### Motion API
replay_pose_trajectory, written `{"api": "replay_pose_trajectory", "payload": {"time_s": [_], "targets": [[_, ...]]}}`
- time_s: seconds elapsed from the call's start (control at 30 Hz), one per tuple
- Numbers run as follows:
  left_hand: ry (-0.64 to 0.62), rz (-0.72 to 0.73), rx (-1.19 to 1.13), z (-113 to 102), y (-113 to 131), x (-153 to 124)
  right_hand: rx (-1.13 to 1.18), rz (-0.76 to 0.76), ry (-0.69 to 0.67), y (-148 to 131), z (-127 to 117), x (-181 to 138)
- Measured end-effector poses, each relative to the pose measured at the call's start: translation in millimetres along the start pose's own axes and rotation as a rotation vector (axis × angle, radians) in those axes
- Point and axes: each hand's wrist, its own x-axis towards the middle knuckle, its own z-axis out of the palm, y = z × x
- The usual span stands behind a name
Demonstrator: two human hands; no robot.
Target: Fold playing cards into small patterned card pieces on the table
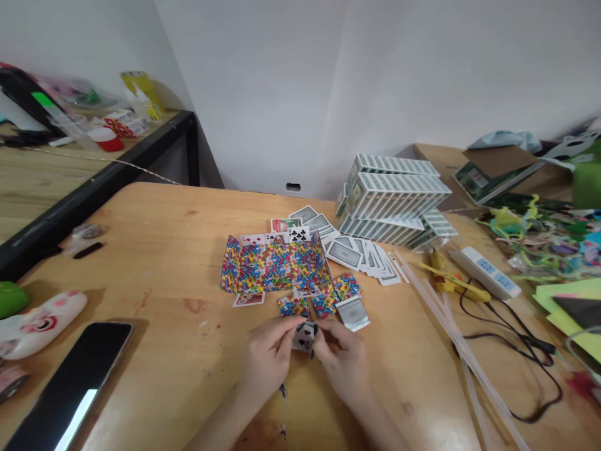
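Note:
My left hand (270, 360) and my right hand (342, 357) meet at the near middle of the wooden table (159, 250). Both pinch one folded playing card (304, 336) between their fingertips; black club pips show on it. Just beyond the hands lie small folded card pieces with a colourful pattern (328, 297). Farther back stands a low open box-like piece built from colourful cards (275, 263), with face-up cards along its far edge. A folded green-backed card (353, 312) lies to the right of the hands.
Loose green-backed cards (361, 254) fan out at centre right, with stacked card packs (394, 197) behind. A yellow glue gun (444, 279), clear glue sticks (451, 319), a power strip (483, 272) and black cable lie right. A phone (75, 382) and a mask (40, 322) lie left.

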Motion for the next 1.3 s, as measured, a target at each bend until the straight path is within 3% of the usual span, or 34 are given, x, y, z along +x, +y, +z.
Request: {"api": "replay_pose_trajectory", "payload": {"time_s": [0.13,0.5,0.63,0.87,1.07,1.3], "targets": [[0.001,0.042,0.028,-0.6,1.1,0.1,-0.025,0.041,-0.005,-0.8,1.2,-0.1],[-0.013,-0.012,0.027,0.4,5.1,-0.4,-0.046,0.098,-0.008,0.3,3.0,-1.8],[-0.038,-0.027,0.014,2.0,3.3,-1.9,0.092,0.129,-0.04,2.3,0.2,-1.2],[-0.03,-0.201,-0.096,4.6,-3.6,0.3,0.453,0.195,-0.147,-3.0,-2.2,8.3],[-0.124,-0.065,0.136,8.5,-6.3,-5.1,0.382,0.265,0.023,6.7,-1.1,10.6],[-0.116,0.107,0.333,10.4,-10.2,-8.6,0.359,0.273,0.058,0.3,-1.9,7.8]]}}
